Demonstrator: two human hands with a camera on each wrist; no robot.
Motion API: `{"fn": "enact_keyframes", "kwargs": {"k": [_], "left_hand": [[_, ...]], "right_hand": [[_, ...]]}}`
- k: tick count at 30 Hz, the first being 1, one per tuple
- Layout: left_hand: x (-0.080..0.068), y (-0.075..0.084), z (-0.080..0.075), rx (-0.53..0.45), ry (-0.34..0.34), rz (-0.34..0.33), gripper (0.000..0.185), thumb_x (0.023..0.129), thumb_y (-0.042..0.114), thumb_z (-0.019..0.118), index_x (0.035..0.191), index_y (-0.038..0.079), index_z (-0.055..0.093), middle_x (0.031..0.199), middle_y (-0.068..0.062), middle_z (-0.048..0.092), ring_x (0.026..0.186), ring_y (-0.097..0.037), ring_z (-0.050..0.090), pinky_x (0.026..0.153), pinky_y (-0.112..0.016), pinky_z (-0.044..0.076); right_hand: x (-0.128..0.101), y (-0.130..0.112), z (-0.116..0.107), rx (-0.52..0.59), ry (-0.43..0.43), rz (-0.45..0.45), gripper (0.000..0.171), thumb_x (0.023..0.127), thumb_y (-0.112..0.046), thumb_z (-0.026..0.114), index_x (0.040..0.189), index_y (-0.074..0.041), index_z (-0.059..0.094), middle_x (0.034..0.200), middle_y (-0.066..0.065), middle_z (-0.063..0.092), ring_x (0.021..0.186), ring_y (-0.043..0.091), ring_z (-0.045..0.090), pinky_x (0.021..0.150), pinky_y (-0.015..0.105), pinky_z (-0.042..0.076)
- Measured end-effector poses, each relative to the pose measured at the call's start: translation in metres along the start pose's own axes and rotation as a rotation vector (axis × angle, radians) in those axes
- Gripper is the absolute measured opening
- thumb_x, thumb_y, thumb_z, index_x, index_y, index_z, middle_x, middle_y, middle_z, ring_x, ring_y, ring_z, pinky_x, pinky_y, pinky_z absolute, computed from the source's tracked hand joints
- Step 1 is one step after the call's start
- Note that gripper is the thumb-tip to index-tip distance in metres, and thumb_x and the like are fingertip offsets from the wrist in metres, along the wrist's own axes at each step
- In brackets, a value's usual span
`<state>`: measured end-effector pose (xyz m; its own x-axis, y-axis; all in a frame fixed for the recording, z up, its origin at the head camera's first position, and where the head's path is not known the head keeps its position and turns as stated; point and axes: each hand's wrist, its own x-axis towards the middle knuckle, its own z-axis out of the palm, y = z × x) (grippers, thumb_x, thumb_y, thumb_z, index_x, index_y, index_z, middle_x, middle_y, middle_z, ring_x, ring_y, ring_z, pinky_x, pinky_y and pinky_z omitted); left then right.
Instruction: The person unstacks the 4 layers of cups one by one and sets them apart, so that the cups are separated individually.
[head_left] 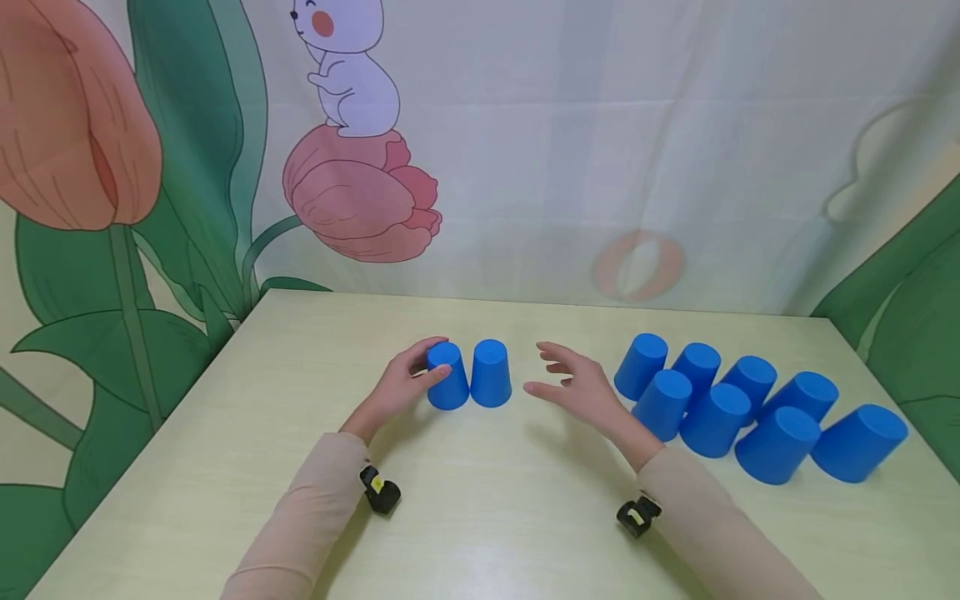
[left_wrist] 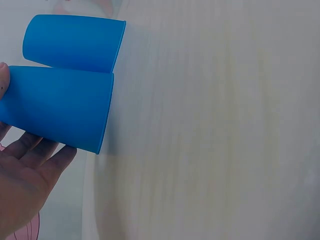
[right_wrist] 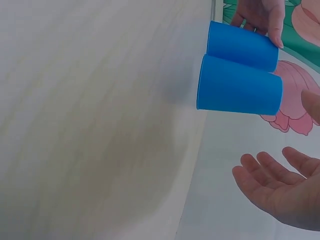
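Observation:
Two blue cups stand upside down side by side at the table's middle. My left hand point(head_left: 427, 365) grips the left cup point(head_left: 448, 382), thumb on its near side and fingers round the far side. In the left wrist view that cup point(left_wrist: 57, 107) lies between thumb and fingers, with the second cup point(left_wrist: 75, 42) touching it. My right hand point(head_left: 553, 373) hovers open, fingers spread, a short way right of the right cup point(head_left: 491, 375) and apart from it. The right wrist view shows the same open palm point(right_wrist: 280, 192) below the nearer cup point(right_wrist: 240, 89).
Several more blue cups point(head_left: 716, 408) stand upside down in two rows on the right half of the pale table point(head_left: 480, 517). A printed curtain with flowers hangs behind the far edge. A small black wrist camera sits on each forearm.

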<state>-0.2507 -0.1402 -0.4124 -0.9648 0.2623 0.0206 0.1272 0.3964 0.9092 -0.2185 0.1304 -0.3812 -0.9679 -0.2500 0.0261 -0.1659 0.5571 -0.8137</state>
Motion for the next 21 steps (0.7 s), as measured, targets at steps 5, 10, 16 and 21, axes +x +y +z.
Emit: {"fn": "enact_keyframes", "kwargs": {"k": [5, 10, 16, 21], "left_hand": [[0.000, -0.001, 0.000, -0.001, 0.004, 0.002, 0.051, 0.090, 0.025, 0.057, 0.137, 0.013, 0.039, 0.137, -0.014, 0.041, 0.123, -0.036, 0.040, 0.096, -0.051, 0.036], [-0.001, -0.001, 0.000, -0.003, 0.012, 0.002, 0.051, 0.090, 0.025, 0.057, 0.137, 0.013, 0.039, 0.137, -0.014, 0.041, 0.123, -0.036, 0.041, 0.096, -0.051, 0.036], [-0.001, 0.000, 0.001, 0.006, 0.009, -0.002, 0.052, 0.090, 0.025, 0.057, 0.137, 0.012, 0.039, 0.137, -0.014, 0.041, 0.123, -0.036, 0.041, 0.096, -0.051, 0.036], [-0.001, 0.000, 0.001, 0.006, 0.010, -0.002, 0.052, 0.090, 0.027, 0.057, 0.137, 0.014, 0.039, 0.136, -0.013, 0.042, 0.122, -0.036, 0.041, 0.096, -0.051, 0.036]], "right_hand": [[0.013, -0.005, 0.008, -0.011, -0.007, -0.006, 0.065, 0.081, -0.028, 0.069, 0.137, -0.011, 0.040, 0.132, 0.015, 0.047, 0.115, 0.033, 0.049, 0.090, 0.046, 0.043], [0.025, -0.009, 0.018, -0.031, -0.013, -0.004, 0.065, 0.080, -0.028, 0.070, 0.136, -0.009, 0.041, 0.129, 0.017, 0.049, 0.113, 0.034, 0.050, 0.087, 0.047, 0.045], [0.036, -0.014, 0.034, -0.041, -0.037, 0.043, 0.067, 0.080, -0.030, 0.070, 0.136, -0.009, 0.041, 0.128, 0.016, 0.050, 0.113, 0.034, 0.050, 0.087, 0.046, 0.046], [0.044, -0.015, 0.044, -0.044, -0.051, 0.059, 0.064, 0.079, -0.031, 0.071, 0.133, -0.009, 0.044, 0.125, 0.013, 0.053, 0.110, 0.032, 0.052, 0.086, 0.045, 0.046]]}}
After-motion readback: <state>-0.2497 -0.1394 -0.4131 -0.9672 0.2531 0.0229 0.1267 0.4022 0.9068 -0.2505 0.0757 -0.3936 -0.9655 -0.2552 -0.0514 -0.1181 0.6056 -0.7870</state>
